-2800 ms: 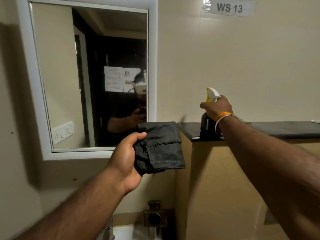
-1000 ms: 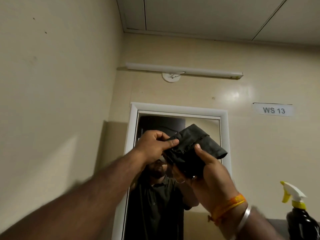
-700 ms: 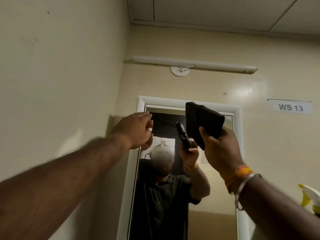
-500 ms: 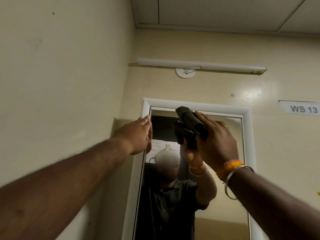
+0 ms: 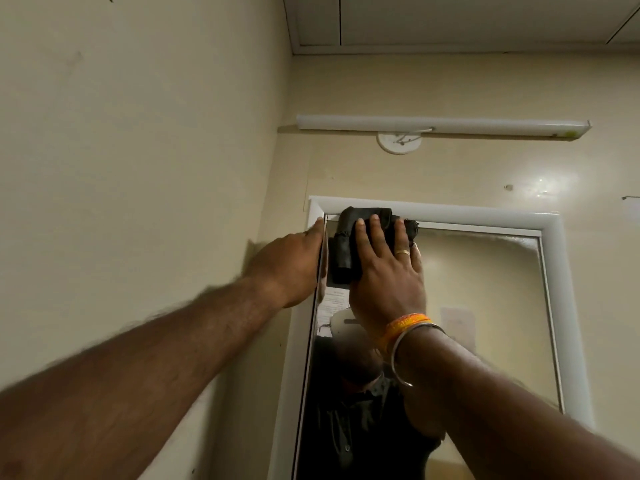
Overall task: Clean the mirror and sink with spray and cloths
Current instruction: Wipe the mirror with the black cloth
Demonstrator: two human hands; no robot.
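Two hands work the top left corner of the white-framed mirror (image 5: pixel 485 306): your right hand (image 5: pixel 384 271), fingers straight and spread, presses a folded black cloth (image 5: pixel 346 247) flat against the glass, while your left hand (image 5: pixel 291 265) rests with extended fingers on the frame's left edge. A tube light (image 5: pixel 443 125) hangs above.
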